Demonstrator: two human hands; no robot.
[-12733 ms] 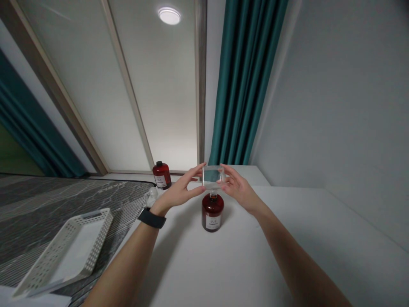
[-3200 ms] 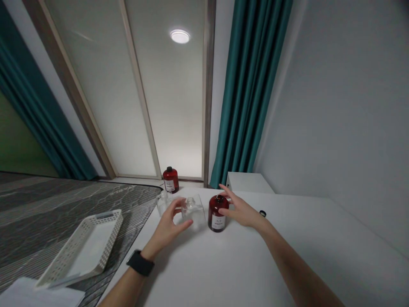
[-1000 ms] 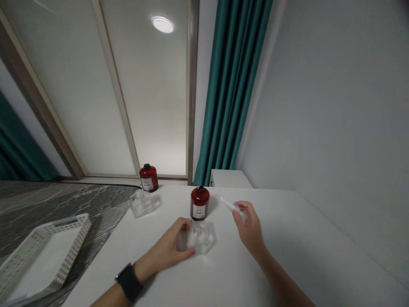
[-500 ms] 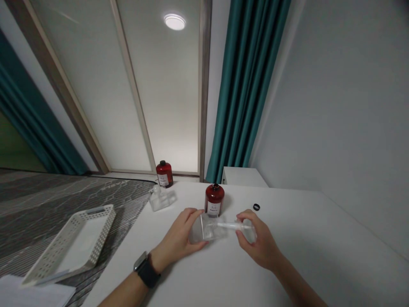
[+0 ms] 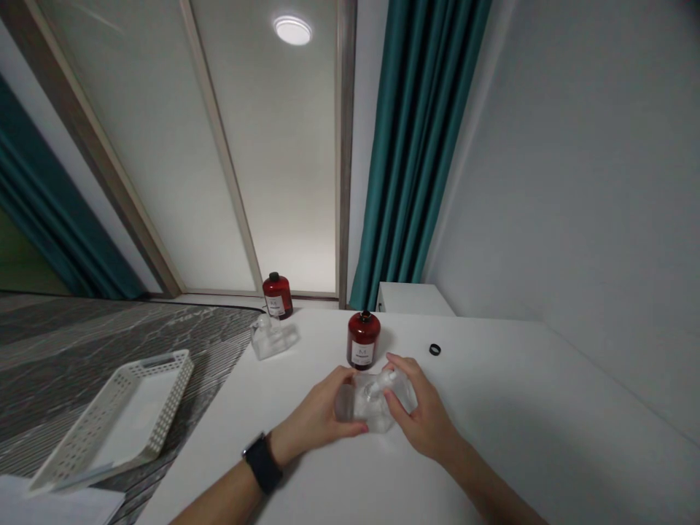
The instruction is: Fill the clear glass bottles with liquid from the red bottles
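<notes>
Head view: with the clear bottle as the hub of my clock face and twelve pointing away from the body, I am seeing it sitting right between both hands, low over the white surface. My left hand is gripping it from nine o'clock, thumb on the near side. My right hand is pinching a clear piece from three o'clock. Bottle and piece are overlapping, so I am not making out how they are joining, nor the bottle's long axis. At twelve, a red bottle is standing upright just beyond the fingertips of both hands; I am not telling either hand as nearer. Between one and two, a black ring is lying apart. Around ten, another clear bottle is resting, and a black-capped red bottle is standing past it. Toward nine, a pale basket is sitting off the surface. Behind, a teal curtain is hanging beside frosted panels.
</notes>
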